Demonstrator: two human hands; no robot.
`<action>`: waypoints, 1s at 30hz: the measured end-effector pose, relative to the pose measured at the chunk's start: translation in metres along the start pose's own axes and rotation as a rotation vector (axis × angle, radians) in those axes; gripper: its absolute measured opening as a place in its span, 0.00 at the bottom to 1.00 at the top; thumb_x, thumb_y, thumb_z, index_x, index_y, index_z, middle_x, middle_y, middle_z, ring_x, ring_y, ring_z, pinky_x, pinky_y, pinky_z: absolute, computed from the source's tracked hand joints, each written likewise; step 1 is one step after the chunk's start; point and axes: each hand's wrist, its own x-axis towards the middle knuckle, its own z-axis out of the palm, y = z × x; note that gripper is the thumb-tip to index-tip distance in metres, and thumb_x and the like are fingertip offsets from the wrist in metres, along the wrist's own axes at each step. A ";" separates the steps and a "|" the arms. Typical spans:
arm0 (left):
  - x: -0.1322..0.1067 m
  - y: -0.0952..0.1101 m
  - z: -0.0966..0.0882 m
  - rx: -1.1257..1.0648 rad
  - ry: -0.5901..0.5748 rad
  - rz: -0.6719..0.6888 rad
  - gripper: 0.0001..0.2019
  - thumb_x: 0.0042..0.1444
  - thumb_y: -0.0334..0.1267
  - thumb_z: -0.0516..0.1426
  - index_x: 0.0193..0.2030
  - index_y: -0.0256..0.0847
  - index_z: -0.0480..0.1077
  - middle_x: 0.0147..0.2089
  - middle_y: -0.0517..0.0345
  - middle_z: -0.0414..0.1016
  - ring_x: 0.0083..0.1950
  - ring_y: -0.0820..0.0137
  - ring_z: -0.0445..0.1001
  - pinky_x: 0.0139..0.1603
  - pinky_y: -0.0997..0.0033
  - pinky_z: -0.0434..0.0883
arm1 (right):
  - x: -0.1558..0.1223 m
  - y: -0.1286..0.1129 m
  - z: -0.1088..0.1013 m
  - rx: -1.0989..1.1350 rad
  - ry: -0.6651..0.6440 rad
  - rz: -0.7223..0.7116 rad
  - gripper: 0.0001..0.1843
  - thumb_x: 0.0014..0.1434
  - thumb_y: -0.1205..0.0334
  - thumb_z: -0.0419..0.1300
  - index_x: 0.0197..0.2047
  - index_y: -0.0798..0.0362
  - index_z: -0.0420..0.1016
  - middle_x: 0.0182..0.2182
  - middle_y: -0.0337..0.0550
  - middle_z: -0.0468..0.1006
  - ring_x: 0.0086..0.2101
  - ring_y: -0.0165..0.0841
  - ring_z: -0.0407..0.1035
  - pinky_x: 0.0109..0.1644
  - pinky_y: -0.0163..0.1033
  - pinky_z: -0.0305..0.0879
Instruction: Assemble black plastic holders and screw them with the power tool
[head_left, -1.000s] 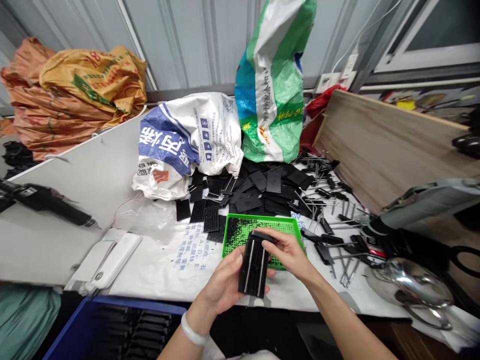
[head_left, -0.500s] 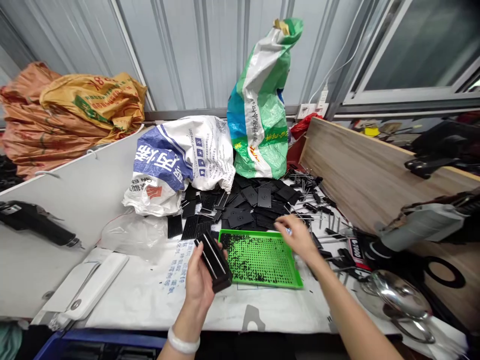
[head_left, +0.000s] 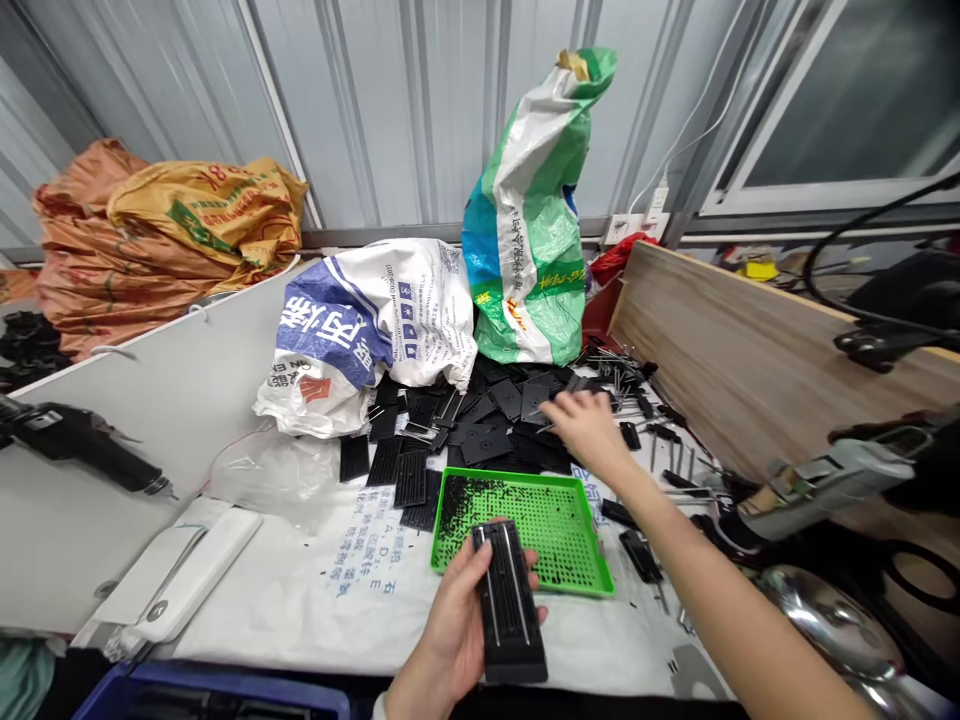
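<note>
My left hand [head_left: 457, 610] is wrapped round a long black ribbed plastic block [head_left: 510, 610] with two thin metal rods lying along its face. It holds the block at the front edge of a green perforated tray [head_left: 592, 540], partly covering the tray. Many small black pieces [head_left: 469, 500] lie in the tray, thickest at its left end. My right hand [head_left: 589, 430] is over the right part of a heap of flat black plates [head_left: 487, 445] behind the tray. Its fingers point away and are smeared by motion, so whether they grip a plate is unclear.
Loose metal rods with black ends [head_left: 660, 435] lie at the right. A white-blue sack [head_left: 375, 320] and a green-white sack [head_left: 525, 260] stand behind the plates. An electric screwdriver [head_left: 90, 450] hangs at the left; a grey-handled tool [head_left: 832, 485] and shiny metal bowl [head_left: 832, 620] are at the right.
My left hand has moved right and nearer me with the black block, now in front of the tray. My right hand has moved from the tray's back right edge to farther back over the plates.
</note>
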 end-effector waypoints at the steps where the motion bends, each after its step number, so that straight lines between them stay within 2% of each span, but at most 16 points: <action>1: -0.001 -0.001 0.001 0.011 -0.001 -0.011 0.24 0.59 0.43 0.59 0.60 0.40 0.60 0.46 0.39 0.78 0.39 0.61 0.79 0.41 0.52 0.76 | 0.004 -0.010 0.007 0.032 -0.034 -0.080 0.20 0.63 0.69 0.53 0.56 0.46 0.70 0.50 0.54 0.70 0.52 0.50 0.58 0.57 0.58 0.50; 3: -0.004 -0.002 -0.001 0.041 0.010 -0.010 0.24 0.59 0.43 0.59 0.60 0.40 0.60 0.46 0.39 0.78 0.40 0.61 0.79 0.41 0.52 0.76 | 0.007 -0.023 0.021 0.092 -0.098 -0.167 0.24 0.59 0.74 0.55 0.54 0.41 0.72 0.48 0.47 0.72 0.49 0.42 0.63 0.55 0.49 0.56; 5: -0.009 0.002 -0.006 0.068 0.035 0.019 0.24 0.59 0.43 0.59 0.60 0.39 0.60 0.47 0.39 0.78 0.40 0.61 0.79 0.42 0.54 0.76 | 0.007 -0.024 0.030 0.136 -0.128 -0.177 0.25 0.57 0.76 0.55 0.54 0.42 0.72 0.45 0.44 0.72 0.45 0.38 0.66 0.51 0.42 0.61; 8: -0.015 0.009 -0.016 0.076 0.084 0.050 0.23 0.59 0.43 0.59 0.59 0.39 0.60 0.47 0.39 0.78 0.40 0.62 0.79 0.41 0.57 0.76 | 0.007 -0.012 0.035 0.155 -0.092 -0.031 0.21 0.63 0.73 0.49 0.56 0.53 0.71 0.43 0.50 0.71 0.42 0.37 0.67 0.47 0.40 0.64; 10: -0.017 0.009 -0.019 0.073 0.093 0.059 0.20 0.59 0.43 0.59 0.55 0.38 0.62 0.46 0.39 0.79 0.40 0.62 0.79 0.41 0.57 0.76 | 0.015 -0.005 0.037 0.150 -0.075 0.088 0.19 0.66 0.70 0.45 0.54 0.58 0.72 0.42 0.53 0.71 0.42 0.39 0.68 0.48 0.42 0.64; 13: -0.016 0.001 -0.013 0.080 0.023 0.031 0.17 0.59 0.45 0.59 0.49 0.38 0.64 0.44 0.40 0.79 0.39 0.61 0.79 0.40 0.57 0.75 | 0.034 -0.004 0.044 0.145 -0.124 0.182 0.14 0.65 0.63 0.52 0.48 0.58 0.75 0.43 0.55 0.72 0.45 0.42 0.68 0.50 0.42 0.62; 16: -0.016 -0.006 -0.007 0.102 -0.055 -0.007 0.16 0.59 0.47 0.58 0.48 0.39 0.65 0.44 0.42 0.79 0.40 0.58 0.79 0.41 0.56 0.75 | 0.046 0.001 0.048 0.122 -0.209 0.290 0.14 0.62 0.58 0.59 0.45 0.60 0.76 0.42 0.58 0.73 0.43 0.44 0.69 0.48 0.44 0.63; 20: -0.020 -0.002 -0.017 0.115 0.011 0.035 0.15 0.60 0.46 0.58 0.47 0.39 0.66 0.44 0.43 0.79 0.39 0.61 0.78 0.41 0.55 0.75 | 0.031 0.022 0.044 0.111 -0.310 0.397 0.16 0.58 0.52 0.62 0.36 0.59 0.76 0.36 0.58 0.75 0.37 0.44 0.72 0.41 0.43 0.64; 23: -0.020 -0.001 -0.027 0.115 0.067 0.053 0.15 0.59 0.47 0.58 0.47 0.39 0.66 0.43 0.43 0.79 0.37 0.63 0.78 0.39 0.57 0.75 | 0.009 0.032 0.038 0.157 -0.339 0.371 0.14 0.51 0.56 0.68 0.37 0.56 0.74 0.34 0.50 0.77 0.34 0.39 0.72 0.37 0.38 0.62; 27: -0.018 -0.006 -0.028 0.127 0.058 0.025 0.17 0.60 0.47 0.58 0.49 0.39 0.64 0.44 0.43 0.79 0.37 0.63 0.78 0.39 0.58 0.75 | -0.005 0.043 0.021 0.212 -0.307 0.373 0.06 0.59 0.65 0.61 0.39 0.57 0.73 0.31 0.46 0.77 0.33 0.36 0.71 0.35 0.36 0.61; 30: -0.017 -0.010 -0.023 0.130 0.068 0.021 0.17 0.60 0.47 0.57 0.50 0.39 0.64 0.45 0.43 0.79 0.37 0.63 0.78 0.39 0.58 0.75 | 0.001 0.035 0.013 0.289 -0.357 0.374 0.07 0.62 0.64 0.58 0.40 0.59 0.74 0.27 0.43 0.75 0.28 0.32 0.70 0.32 0.35 0.63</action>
